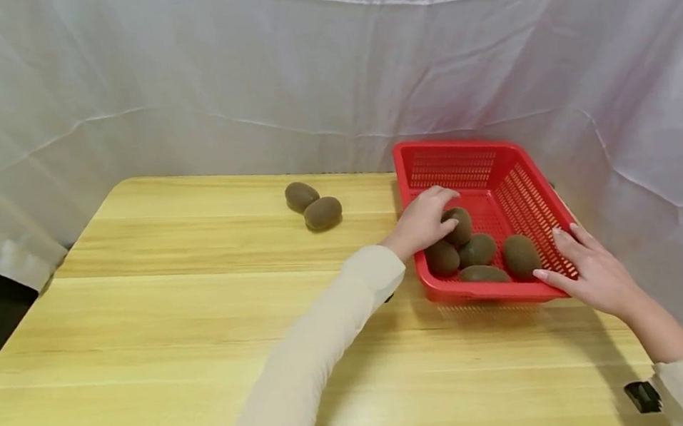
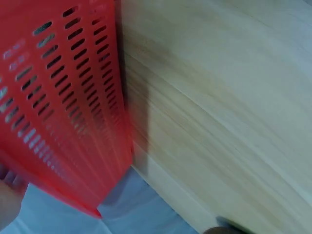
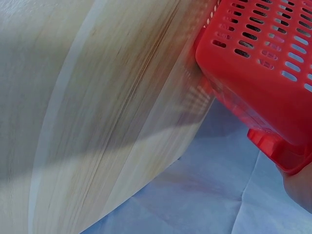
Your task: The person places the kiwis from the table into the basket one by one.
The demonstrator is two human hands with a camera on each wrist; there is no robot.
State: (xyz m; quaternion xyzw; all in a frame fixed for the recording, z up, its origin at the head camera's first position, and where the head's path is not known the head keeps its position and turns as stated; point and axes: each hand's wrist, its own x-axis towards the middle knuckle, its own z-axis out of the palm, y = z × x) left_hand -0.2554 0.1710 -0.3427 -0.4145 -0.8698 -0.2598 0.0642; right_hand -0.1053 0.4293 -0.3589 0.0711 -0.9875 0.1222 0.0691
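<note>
A red plastic basket (image 1: 455, 144) with slotted sides stands at the table's right, holding several brown kiwis, among them one kiwi (image 1: 521, 258) near the right wall. My left hand (image 1: 422, 222) reaches over the basket's left rim. Its thumb overlaps the topmost kiwi (image 1: 462, 231), while the index finger extends past that fruit with a gap showing between them. At the near right corner, my right hand (image 1: 596, 276) grips the basket's rim, thumb on the near edge and fingers along the right side. The right wrist view shows part of this hand (image 3: 298, 190) below the rim.
Two more kiwis, one (image 1: 301, 196) behind the other (image 1: 323, 213), lie together on the wooden table (image 1: 155, 324) left of the basket. A pale curtain (image 1: 232, 69) hangs along the back and right edges.
</note>
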